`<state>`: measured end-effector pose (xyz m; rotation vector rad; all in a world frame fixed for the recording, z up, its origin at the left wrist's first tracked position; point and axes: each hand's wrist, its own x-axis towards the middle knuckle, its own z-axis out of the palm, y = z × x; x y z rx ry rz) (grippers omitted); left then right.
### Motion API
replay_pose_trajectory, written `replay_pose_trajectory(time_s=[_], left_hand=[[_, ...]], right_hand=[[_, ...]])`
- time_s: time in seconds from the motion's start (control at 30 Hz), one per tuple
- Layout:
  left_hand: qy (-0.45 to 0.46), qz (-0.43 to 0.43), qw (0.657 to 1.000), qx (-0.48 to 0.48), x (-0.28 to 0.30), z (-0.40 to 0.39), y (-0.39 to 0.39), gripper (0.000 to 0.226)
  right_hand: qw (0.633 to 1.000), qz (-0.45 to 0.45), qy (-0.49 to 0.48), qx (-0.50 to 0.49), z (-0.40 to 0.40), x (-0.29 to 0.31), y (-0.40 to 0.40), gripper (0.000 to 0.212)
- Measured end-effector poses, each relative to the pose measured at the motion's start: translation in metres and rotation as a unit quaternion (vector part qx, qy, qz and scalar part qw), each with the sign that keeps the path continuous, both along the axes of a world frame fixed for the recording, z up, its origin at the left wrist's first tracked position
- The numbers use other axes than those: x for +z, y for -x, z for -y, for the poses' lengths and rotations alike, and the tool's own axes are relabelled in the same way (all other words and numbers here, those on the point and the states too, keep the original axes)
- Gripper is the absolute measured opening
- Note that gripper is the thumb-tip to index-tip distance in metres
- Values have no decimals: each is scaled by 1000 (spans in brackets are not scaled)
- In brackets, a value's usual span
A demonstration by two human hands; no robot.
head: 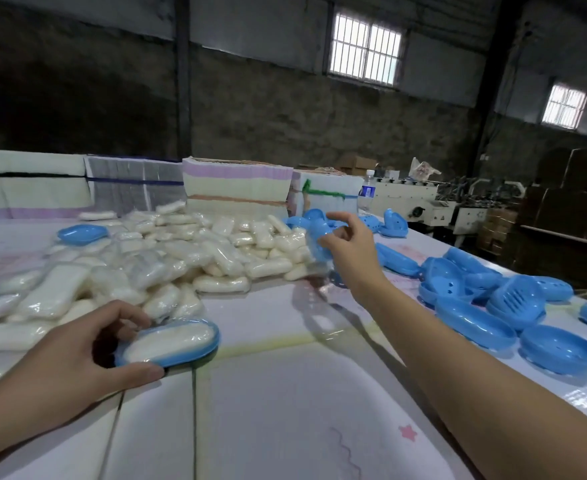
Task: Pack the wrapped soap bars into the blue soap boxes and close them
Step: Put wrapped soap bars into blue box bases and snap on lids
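Note:
A blue soap box base (178, 356) lies on the table at the lower left with a wrapped soap bar (169, 342) in it. My left hand (77, 362) grips its left end, thumb on the near rim. A big heap of wrapped soap bars (167, 258) covers the table behind it. My right hand (349, 251) reaches out to the heap's right edge and pinches a blurred blue soap box half (316, 232) between thumb and fingers. Several loose blue box halves (513, 303) lie at the right.
The table (285, 393) is covered with a pale printed sheet. One blue box half (82, 233) sits on the heap's far left. Stacks of flat cartons (236, 183) line the far edge, with a water bottle (366, 192) and machines (423, 202) beyond.

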<state>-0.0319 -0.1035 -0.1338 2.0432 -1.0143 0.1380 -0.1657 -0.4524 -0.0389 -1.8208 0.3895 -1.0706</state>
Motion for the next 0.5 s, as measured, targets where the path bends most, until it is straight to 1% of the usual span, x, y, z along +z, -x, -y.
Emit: replay_pose_trajectory(time_s=[0.07,0.1,0.17,0.23,0.3,0.33,0.37,0.4,0.43,0.5], left_hand=[[17,0,1000,-15,9,4,12,89],[27,-1,999,-19,12,5,16,86],[43,-15,999,-15,16,7,23,81],[56,-35,998,-6,19,9,27,87],[74,-53,996,-2,21,9,30,98],[89,-63,994,0,21,10,30,102],[100,-70,993,2,22,9,30,102],[101,-72,992,3,22,9,29,97],[92,-66,994,-1,21,8,28,87],[76,-49,996,-8,21,8,29,67]], right_hand=[[989,6,-90,117,-34,17,-5,35],[974,-3,-136,179,-50,24,-9,34],[928,-16,-222,300,-79,30,-16,31],[888,-30,-277,366,-101,24,-22,28],[868,-64,-300,390,-118,6,-25,28],[870,-91,-289,390,-124,-4,-25,28],[881,-120,-256,380,-128,-13,-26,29],[897,-142,-206,364,-131,-21,-26,28],[914,-152,-149,345,-132,-26,-26,27],[943,-146,-29,297,-132,-31,-26,26]])
